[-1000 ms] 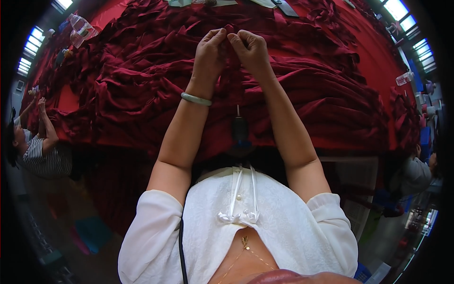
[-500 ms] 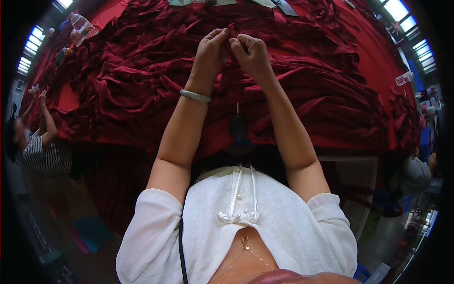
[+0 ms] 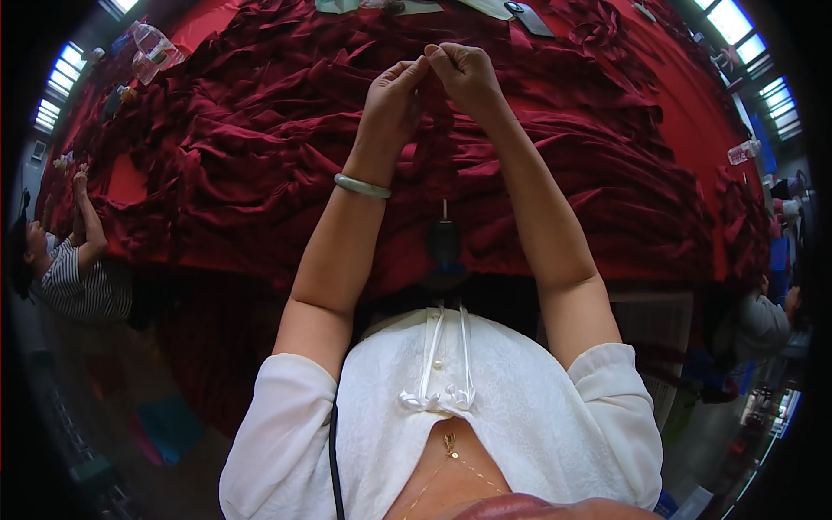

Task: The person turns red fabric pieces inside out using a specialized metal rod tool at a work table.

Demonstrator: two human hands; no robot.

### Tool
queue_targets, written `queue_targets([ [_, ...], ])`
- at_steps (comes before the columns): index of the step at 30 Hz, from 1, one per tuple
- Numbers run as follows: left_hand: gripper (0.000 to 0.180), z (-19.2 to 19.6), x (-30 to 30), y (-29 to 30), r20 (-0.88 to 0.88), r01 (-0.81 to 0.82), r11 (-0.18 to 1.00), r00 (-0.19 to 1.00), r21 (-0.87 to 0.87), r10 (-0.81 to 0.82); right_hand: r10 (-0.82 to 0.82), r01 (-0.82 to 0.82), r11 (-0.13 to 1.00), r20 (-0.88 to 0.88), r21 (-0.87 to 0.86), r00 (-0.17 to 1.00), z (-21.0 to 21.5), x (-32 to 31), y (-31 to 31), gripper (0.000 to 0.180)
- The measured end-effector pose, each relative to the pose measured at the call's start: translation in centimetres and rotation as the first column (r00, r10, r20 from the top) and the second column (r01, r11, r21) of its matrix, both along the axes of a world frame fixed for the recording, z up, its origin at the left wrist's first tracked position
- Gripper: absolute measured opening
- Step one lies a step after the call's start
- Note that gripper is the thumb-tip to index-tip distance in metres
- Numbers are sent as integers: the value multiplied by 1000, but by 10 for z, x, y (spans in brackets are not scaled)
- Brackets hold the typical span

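Dark red fabric lies in heaped, folded strips across the work surface. Over its far part my left hand is closed, thumb and fingers pinching a bit of this cloth. My right hand is closed too, its fingertips meeting those of the left in a pinch. Most of the cloth between them is hidden by the fingers. Nearer to me, between my forearms, a dark upright tool with a thin metal pin on top stands at the table's near edge.
A phone lies beyond my hands. Clear plastic bottles are at the far left, another bottle at the right. A person in a striped top works at the left; another person in grey is at the right edge.
My right hand has moved up and slightly left over the left fingertips, covering the bit of red cloth that showed between them. The left hand has shifted slightly right and down.
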State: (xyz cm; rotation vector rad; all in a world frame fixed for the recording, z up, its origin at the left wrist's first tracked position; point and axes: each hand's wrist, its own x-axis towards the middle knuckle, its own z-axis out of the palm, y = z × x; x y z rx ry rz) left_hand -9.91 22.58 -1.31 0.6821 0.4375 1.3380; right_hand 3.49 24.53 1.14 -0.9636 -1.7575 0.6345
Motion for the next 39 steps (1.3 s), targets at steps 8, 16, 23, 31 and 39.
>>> queue_targets([
  [8,9,-8,-2,-9,-9,99,989,995,109,-99,-125,132,989,-88,72,988,-12,-7,-37,32],
  [16,10,-1,10,13,104,122,990,986,67,-128,-176,168,971,30,169,984,6,-1,-29,35],
  [23,9,-7,5,0,152,228,968,958,106,-242,-205,193,961,42,197,978,-1,-9,-52,28],
  [31,10,8,10,20,70,160,985,984,62,-164,-174,167,970,22,178,985,5,-4,-26,32],
  [39,22,33,19,42,-307,109,941,952,322,-5,-530,443,677,-28,588,847,94,4,63,24],
])
